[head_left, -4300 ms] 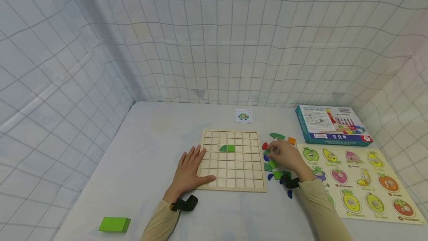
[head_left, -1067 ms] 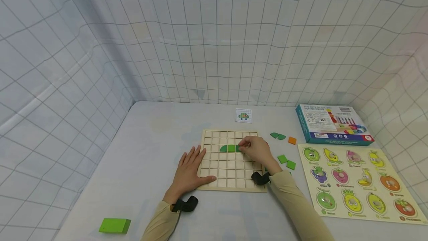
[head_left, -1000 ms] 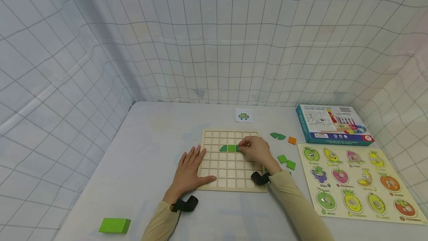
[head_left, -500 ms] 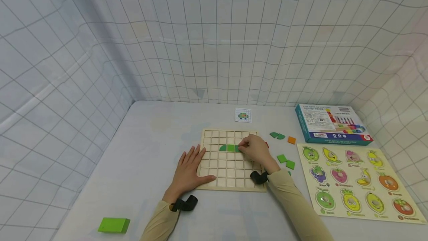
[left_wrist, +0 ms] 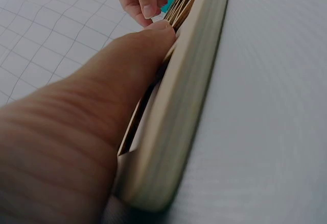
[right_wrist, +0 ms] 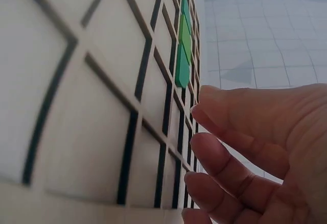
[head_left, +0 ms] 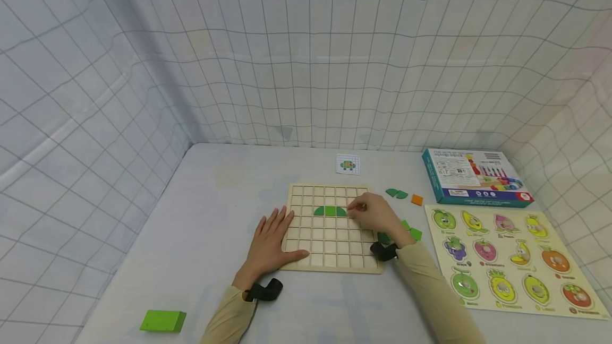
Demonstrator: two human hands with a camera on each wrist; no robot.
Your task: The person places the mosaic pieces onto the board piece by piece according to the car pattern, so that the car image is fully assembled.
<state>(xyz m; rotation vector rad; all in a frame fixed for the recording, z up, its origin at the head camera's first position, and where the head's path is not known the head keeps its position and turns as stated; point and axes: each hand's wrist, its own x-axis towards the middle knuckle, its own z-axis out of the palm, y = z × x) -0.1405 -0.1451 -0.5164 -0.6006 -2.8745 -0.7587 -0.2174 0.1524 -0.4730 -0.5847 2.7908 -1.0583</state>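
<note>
A wooden grid board (head_left: 317, 248) lies on the table. In one of its rows a green quarter-circle tile (head_left: 319, 211), a light green square tile (head_left: 330, 211) and another green quarter-circle tile (head_left: 341, 211) sit side by side. My left hand (head_left: 270, 243) rests with spread fingers at the board's left edge, its thumb on the lower part. Just right of the last tile, my right hand (head_left: 375, 212) hovers over the board. Its fingers are loosely bent, and the right wrist view shows nothing between thumb and fingertips.
Right of the board lie loose green tiles (head_left: 397, 194) and an orange square tile (head_left: 417, 200). Beyond them are a fruit puzzle board (head_left: 487, 280) and a teal box (head_left: 473, 177). A pattern card (head_left: 348, 164) lies behind the grid board, a green block (head_left: 163, 321) at front left.
My right hand brought a green quarter-circle tile from the pile to the board's row, let go of it and drew slightly right. The left hand has stayed put.
</note>
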